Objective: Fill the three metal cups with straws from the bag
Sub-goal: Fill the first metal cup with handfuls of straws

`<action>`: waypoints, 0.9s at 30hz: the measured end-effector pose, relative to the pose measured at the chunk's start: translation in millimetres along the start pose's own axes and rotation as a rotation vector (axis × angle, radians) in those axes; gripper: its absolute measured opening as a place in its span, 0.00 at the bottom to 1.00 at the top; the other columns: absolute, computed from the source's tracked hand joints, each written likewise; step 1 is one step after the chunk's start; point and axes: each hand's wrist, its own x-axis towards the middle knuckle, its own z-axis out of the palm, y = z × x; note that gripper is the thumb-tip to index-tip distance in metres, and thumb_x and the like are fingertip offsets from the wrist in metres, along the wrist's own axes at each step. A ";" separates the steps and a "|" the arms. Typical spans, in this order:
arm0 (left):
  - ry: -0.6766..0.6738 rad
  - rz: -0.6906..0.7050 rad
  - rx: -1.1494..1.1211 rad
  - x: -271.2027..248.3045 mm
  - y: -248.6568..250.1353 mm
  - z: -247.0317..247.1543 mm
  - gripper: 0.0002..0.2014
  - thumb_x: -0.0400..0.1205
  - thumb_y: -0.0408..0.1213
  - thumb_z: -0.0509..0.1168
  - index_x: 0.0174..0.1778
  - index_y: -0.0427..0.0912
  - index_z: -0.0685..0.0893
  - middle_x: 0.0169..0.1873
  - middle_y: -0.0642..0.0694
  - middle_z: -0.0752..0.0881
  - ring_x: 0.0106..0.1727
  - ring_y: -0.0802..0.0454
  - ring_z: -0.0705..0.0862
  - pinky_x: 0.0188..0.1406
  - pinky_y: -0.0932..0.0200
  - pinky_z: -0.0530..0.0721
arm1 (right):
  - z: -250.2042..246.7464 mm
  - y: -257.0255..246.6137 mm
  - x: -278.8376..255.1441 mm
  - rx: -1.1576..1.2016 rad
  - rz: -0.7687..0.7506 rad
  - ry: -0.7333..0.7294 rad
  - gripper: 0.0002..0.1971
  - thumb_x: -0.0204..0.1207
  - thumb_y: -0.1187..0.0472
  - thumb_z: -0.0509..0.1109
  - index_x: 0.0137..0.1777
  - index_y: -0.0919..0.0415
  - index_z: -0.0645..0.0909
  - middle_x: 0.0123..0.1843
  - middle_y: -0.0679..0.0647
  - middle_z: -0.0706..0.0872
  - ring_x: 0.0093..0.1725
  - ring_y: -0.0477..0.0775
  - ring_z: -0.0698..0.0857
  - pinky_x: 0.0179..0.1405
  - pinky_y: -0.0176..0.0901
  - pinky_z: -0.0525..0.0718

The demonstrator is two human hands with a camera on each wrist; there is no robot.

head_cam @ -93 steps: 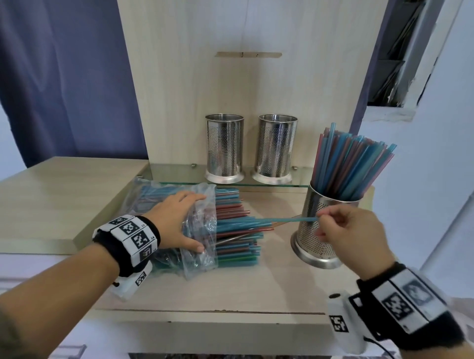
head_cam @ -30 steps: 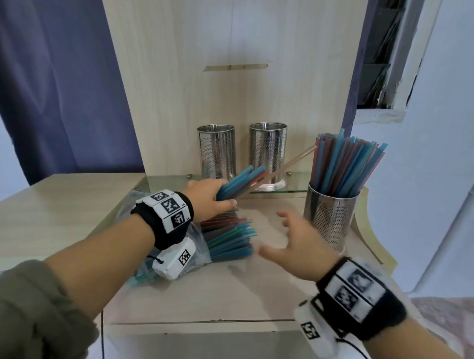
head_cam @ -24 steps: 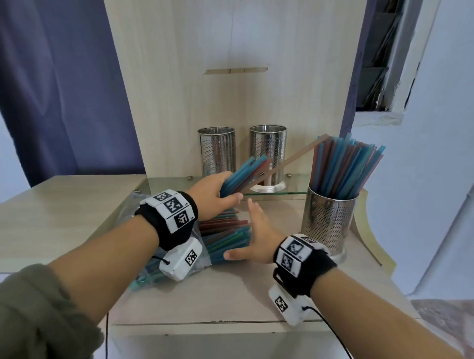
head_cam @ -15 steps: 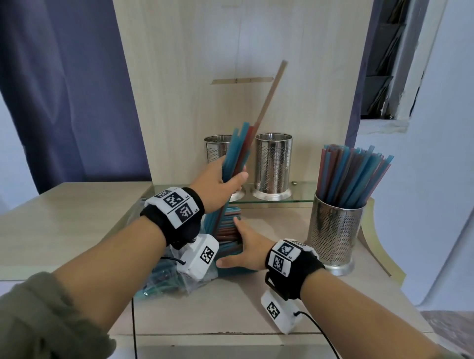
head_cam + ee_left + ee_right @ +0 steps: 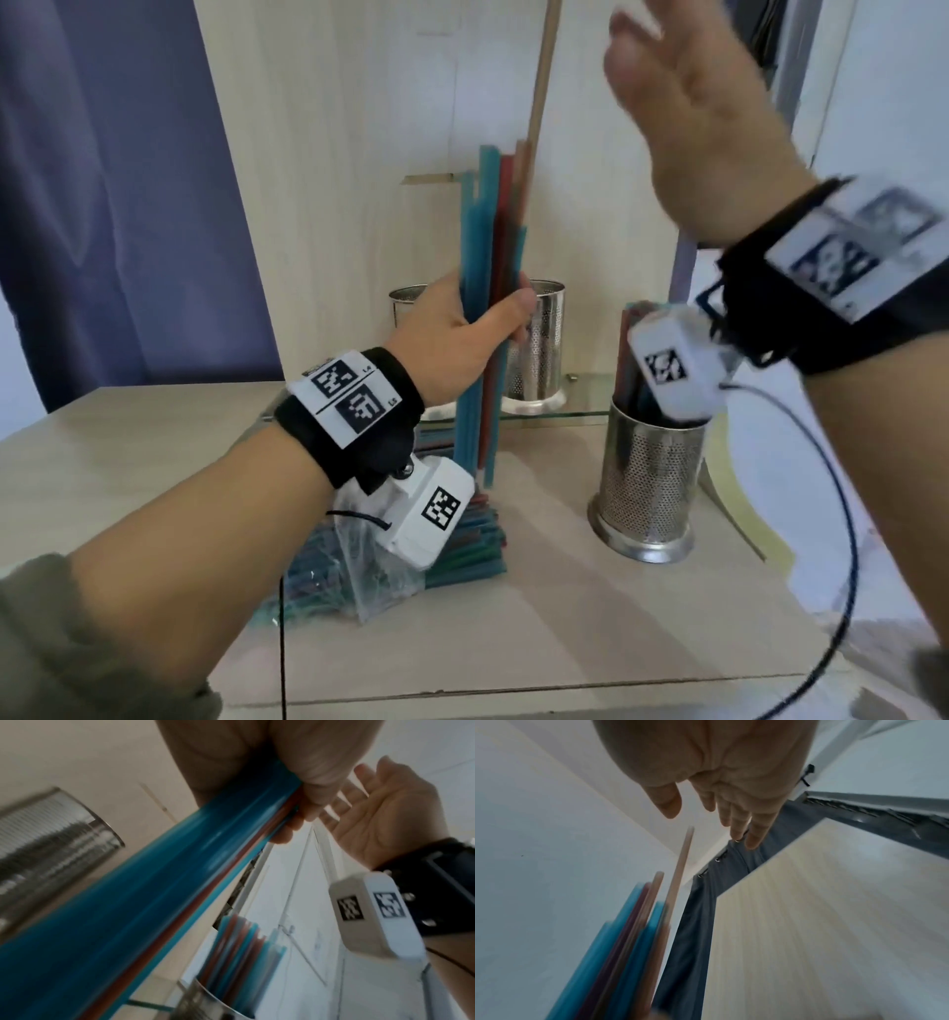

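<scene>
My left hand grips a bundle of blue and red straws upright above the clear bag of straws. One tan straw sticks far above the others. My right hand is raised high beside that straw's top, fingers spread, holding nothing. The near metal cup, at the right, holds straws, partly hidden by my right wrist camera. Two empty metal cups stand at the back; the left one is mostly hidden by my hand. In the left wrist view the bundle runs through my fingers.
The back cups stand on a glass shelf against an upright wooden panel. The wooden tabletop has bare room in front of the bag and cup. A purple curtain hangs at the left. A cable dangles from my right wrist.
My left hand lifted the bundle from slanted to upright. My right hand left the straws on the table and rose to the top of the tall tan straw.
</scene>
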 end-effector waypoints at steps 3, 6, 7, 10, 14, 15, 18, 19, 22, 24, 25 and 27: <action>-0.106 0.009 -0.045 1.2 8.1 22.9 0.06 0.86 0.39 0.63 0.44 0.46 0.81 0.30 0.50 0.84 0.35 0.56 0.83 0.41 0.61 0.84 | -14.3 -8.9 14.1 -0.295 -0.103 0.016 0.14 0.89 0.58 0.52 0.53 0.62 0.79 0.37 0.26 0.78 0.39 0.23 0.75 0.46 0.16 0.65; -0.143 -0.034 -0.065 -8.6 -6.2 46.3 0.05 0.85 0.38 0.63 0.44 0.42 0.80 0.32 0.48 0.84 0.36 0.55 0.84 0.44 0.57 0.85 | -14.3 -3.4 3.3 -0.326 -0.023 -0.034 0.17 0.86 0.58 0.56 0.69 0.63 0.78 0.53 0.38 0.82 0.54 0.32 0.82 0.60 0.26 0.77; -0.145 -0.051 -0.074 -13.3 -12.5 53.1 0.07 0.84 0.41 0.64 0.43 0.43 0.80 0.32 0.48 0.84 0.37 0.54 0.84 0.47 0.53 0.86 | -13.4 -0.2 -6.5 -0.287 0.031 -0.074 0.19 0.84 0.58 0.57 0.72 0.60 0.77 0.58 0.42 0.84 0.59 0.37 0.83 0.65 0.33 0.79; -0.104 -0.074 -0.118 -23.4 -25.3 68.9 0.08 0.83 0.42 0.65 0.42 0.43 0.80 0.32 0.48 0.84 0.37 0.53 0.83 0.47 0.53 0.85 | -7.7 13.8 -46.1 -0.258 0.194 -0.262 0.19 0.83 0.57 0.59 0.71 0.55 0.80 0.62 0.46 0.87 0.63 0.41 0.83 0.68 0.35 0.77; -0.062 -0.125 -0.151 -27.0 -31.4 81.8 0.05 0.85 0.35 0.64 0.44 0.38 0.78 0.30 0.48 0.83 0.32 0.58 0.82 0.40 0.66 0.81 | -2.0 24.7 -85.1 -0.216 0.324 -0.439 0.24 0.82 0.60 0.61 0.78 0.50 0.72 0.71 0.41 0.78 0.64 0.26 0.75 0.67 0.30 0.73; -0.055 -0.140 -0.139 -27.4 -33.4 83.0 0.06 0.84 0.37 0.65 0.45 0.39 0.79 0.31 0.50 0.84 0.34 0.58 0.83 0.41 0.65 0.81 | -1.7 29.5 -92.5 -0.144 0.373 -0.417 0.30 0.79 0.61 0.63 0.81 0.47 0.66 0.72 0.40 0.75 0.63 0.21 0.72 0.65 0.27 0.71; 0.002 -0.232 -0.095 -27.6 -45.7 82.0 0.14 0.80 0.50 0.69 0.53 0.42 0.83 0.41 0.53 0.86 0.47 0.55 0.85 0.56 0.57 0.82 | -3.5 45.3 -118.3 0.007 0.658 -0.449 0.50 0.63 0.52 0.72 0.84 0.41 0.50 0.80 0.48 0.66 0.76 0.39 0.67 0.75 0.45 0.71; 0.019 -0.271 -0.102 -27.8 -49.0 80.9 0.22 0.76 0.55 0.70 0.57 0.41 0.82 0.46 0.53 0.86 0.51 0.55 0.85 0.59 0.56 0.81 | -0.7 48.9 -130.3 -0.041 0.744 -0.553 0.55 0.60 0.48 0.76 0.84 0.42 0.47 0.80 0.51 0.67 0.77 0.45 0.68 0.75 0.50 0.73; 0.024 -0.365 -0.190 -28.7 -52.6 79.2 0.39 0.64 0.65 0.72 0.64 0.42 0.79 0.55 0.46 0.85 0.58 0.53 0.85 0.66 0.48 0.82 | 27.0 55.2 -163.5 -0.122 0.783 -0.689 0.55 0.60 0.42 0.82 0.83 0.45 0.52 0.72 0.43 0.74 0.72 0.44 0.75 0.72 0.49 0.77; -0.028 -0.389 -0.262 -30.7 -49.6 79.5 0.41 0.63 0.63 0.74 0.66 0.40 0.78 0.57 0.44 0.84 0.58 0.50 0.86 0.67 0.43 0.81 | 50.2 57.7 -175.2 0.009 0.711 -0.477 0.49 0.58 0.40 0.82 0.78 0.48 0.63 0.66 0.42 0.81 0.65 0.42 0.82 0.67 0.49 0.82; -0.053 -0.407 -0.298 -31.7 -48.3 79.8 0.41 0.62 0.62 0.75 0.67 0.41 0.77 0.58 0.42 0.85 0.59 0.50 0.86 0.67 0.43 0.81 | 59.9 61.4 -178.7 0.097 0.681 -0.364 0.44 0.59 0.44 0.82 0.74 0.49 0.67 0.64 0.44 0.84 0.63 0.44 0.84 0.64 0.49 0.84; -0.082 -0.403 -0.310 -33.5 -45.0 79.0 0.39 0.62 0.61 0.74 0.67 0.45 0.78 0.61 0.39 0.84 0.60 0.51 0.86 0.67 0.45 0.81 | 71.6 64.0 -180.9 0.210 0.658 -0.241 0.29 0.65 0.58 0.80 0.67 0.55 0.75 0.58 0.51 0.88 0.58 0.48 0.87 0.61 0.51 0.86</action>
